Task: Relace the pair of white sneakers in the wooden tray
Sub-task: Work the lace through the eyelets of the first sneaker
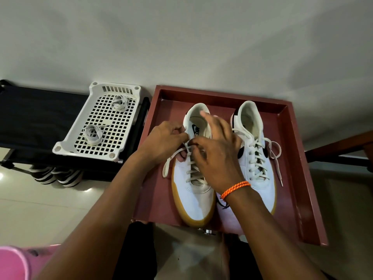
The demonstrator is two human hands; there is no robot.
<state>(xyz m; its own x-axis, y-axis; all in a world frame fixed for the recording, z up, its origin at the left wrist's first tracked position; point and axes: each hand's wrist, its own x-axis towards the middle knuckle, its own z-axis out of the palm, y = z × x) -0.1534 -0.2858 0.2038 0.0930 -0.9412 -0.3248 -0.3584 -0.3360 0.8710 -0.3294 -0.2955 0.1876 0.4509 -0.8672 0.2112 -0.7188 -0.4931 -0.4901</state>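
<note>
Two white sneakers with gum soles stand side by side in a reddish wooden tray [292, 158], toes toward me. Over the top eyelets of the left sneaker [193, 195], my left hand [163, 140] pinches its cream lace [171, 158]. My right hand [218, 154], with an orange cord on the wrist, meets it there, thumb and forefinger closed on the same lace. One loose lace end trails off the shoe's left side. The right sneaker [256, 158] is laced, its ends hanging loose to the right.
A white perforated plastic basket [66, 144] holding two coiled spare laces [92, 135] sits on a black rack left of the tray. Striped shoes [56, 176] lie under the rack. A pink object [12, 263] is at the bottom left. A pale wall stands behind.
</note>
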